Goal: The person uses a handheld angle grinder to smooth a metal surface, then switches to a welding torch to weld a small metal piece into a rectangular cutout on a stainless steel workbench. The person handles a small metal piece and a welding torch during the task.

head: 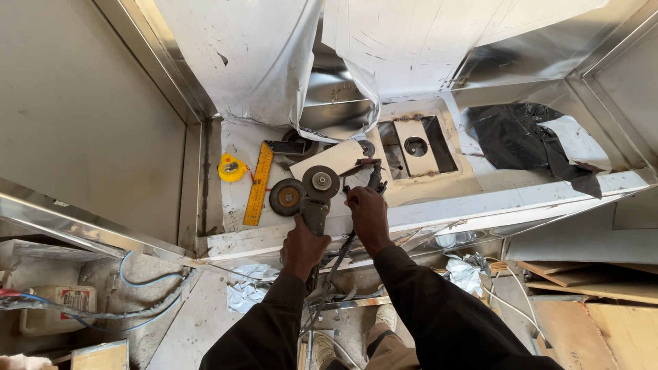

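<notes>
The left hand (303,247) is clamped on the body of an angle grinder (317,195) lying at the steel worktop's (439,205) front edge; the right hand (367,212) grips its side handle (373,177); a loose disc (286,197) lies touching it, beside a yellow ruler (258,183).

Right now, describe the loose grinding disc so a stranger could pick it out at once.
Start at the white-filmed steel worktop and find the long yellow ruler lying on it. Just right of the ruler lies the loose disc, touching the angle grinder gripped by the left hand. Unlike the grinder's grey-centred mounted disc, it lies flat with a brown centre.
</notes>
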